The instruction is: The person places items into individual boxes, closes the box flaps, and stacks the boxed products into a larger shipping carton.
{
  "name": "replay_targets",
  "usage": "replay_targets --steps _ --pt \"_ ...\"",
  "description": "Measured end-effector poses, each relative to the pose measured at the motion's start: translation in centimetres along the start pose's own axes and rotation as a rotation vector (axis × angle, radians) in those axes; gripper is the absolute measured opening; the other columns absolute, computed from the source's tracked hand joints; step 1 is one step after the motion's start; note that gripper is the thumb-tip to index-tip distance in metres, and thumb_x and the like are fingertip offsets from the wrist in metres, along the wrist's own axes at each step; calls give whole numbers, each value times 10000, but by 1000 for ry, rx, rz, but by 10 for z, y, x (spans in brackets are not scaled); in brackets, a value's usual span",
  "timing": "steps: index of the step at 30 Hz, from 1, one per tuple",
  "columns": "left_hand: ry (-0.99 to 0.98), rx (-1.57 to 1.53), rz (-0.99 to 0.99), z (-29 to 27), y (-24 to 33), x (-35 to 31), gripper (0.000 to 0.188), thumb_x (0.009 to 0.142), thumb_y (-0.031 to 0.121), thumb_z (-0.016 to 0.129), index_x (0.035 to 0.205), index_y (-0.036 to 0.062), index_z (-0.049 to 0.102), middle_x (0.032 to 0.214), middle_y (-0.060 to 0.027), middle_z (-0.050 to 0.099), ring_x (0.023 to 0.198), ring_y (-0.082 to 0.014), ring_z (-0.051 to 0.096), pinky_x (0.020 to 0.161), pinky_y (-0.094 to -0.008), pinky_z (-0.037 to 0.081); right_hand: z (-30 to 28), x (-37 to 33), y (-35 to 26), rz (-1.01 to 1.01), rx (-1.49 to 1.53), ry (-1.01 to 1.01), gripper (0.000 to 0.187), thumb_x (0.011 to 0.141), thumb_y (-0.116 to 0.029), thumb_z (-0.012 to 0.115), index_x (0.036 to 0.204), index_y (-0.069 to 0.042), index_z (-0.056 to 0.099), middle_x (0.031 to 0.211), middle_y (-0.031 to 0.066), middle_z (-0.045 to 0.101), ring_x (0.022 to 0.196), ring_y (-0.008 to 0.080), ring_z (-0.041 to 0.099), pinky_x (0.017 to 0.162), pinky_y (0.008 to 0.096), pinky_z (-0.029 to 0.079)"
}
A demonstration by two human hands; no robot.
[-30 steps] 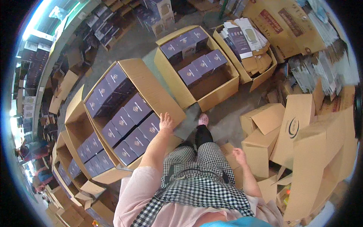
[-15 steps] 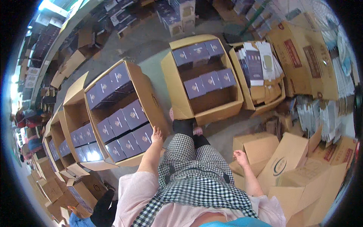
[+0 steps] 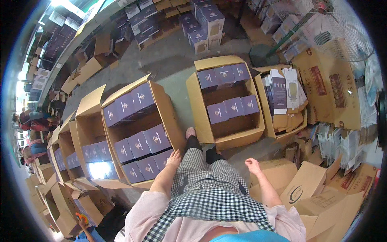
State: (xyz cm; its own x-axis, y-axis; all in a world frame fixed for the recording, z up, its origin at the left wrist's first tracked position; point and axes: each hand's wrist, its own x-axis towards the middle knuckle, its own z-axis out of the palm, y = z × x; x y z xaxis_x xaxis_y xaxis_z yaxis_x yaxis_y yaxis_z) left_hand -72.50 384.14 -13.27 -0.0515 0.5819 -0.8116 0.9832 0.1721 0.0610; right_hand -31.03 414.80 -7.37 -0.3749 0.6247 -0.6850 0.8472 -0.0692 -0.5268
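Observation:
My left hand (image 3: 173,158) rests at the near right edge of a large open carton (image 3: 171,117), its fingers extended and nothing in its grasp. Inside that carton stand rows of purple boxes (image 3: 139,145), with a gap between the far row and the nearer ones. Held out over the floor is my right hand (image 3: 253,165), fingers curled in, with nothing visible in them. Ahead, a second open carton (image 3: 238,142) has two rows of purple boxes (image 3: 233,107) with bare cardboard showing between and before them.
Right of it is a carton (image 3: 278,131) of flattened printed packaging. Folded brown cartons (image 3: 302,181) lie by my right arm. A green-poled fan (image 3: 290,32) and stacked boxes (image 3: 207,28) stand farther off. Another person's arm (image 3: 85,230) shows at the lower left, near more open cartons.
My view has tilted up, so the cartons sit lower and the fan shows. A pink shoe has come forward between the two cartons. My right hand's fingers are more curled.

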Motion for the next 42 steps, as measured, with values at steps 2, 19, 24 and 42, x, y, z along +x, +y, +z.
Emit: replay_targets --steps 2,19,24,42 --pt "-52 -112 11 13 -3 9 469 953 216 410 1401 92 469 1563 -68 298 1495 -207 123 1213 -430 139 -8 3 -55 -75 -88 -12 206 885 -169 669 1030 -23 665 935 128 715 847 205 691 793 334 547" --pt "273 -1186 -344 -182 -263 5 385 826 343 667 1057 37 709 1070 -201 688 1047 -347 642 935 -436 496 25 176 -406 -266 -384 -200 298 872 -233 674 1098 -39 656 1069 173 689 1002 298 666 901 381 520" --pt "409 -1275 -375 -268 -379 -32 351 864 306 673 1066 21 702 1022 -186 707 1019 -311 671 897 -393 521 28 244 -554 -382 -216 -163 284 886 -204 680 1128 -57 657 1040 113 716 961 198 684 862 337 532" --pt "874 -1468 -620 -434 -613 26 372 874 310 682 1095 11 676 1043 -226 691 1016 -322 672 897 -394 519 -4 623 -836 -245 -655 -146 194 794 -226 724 944 -106 754 1075 135 709 993 308 676 891 405 526"
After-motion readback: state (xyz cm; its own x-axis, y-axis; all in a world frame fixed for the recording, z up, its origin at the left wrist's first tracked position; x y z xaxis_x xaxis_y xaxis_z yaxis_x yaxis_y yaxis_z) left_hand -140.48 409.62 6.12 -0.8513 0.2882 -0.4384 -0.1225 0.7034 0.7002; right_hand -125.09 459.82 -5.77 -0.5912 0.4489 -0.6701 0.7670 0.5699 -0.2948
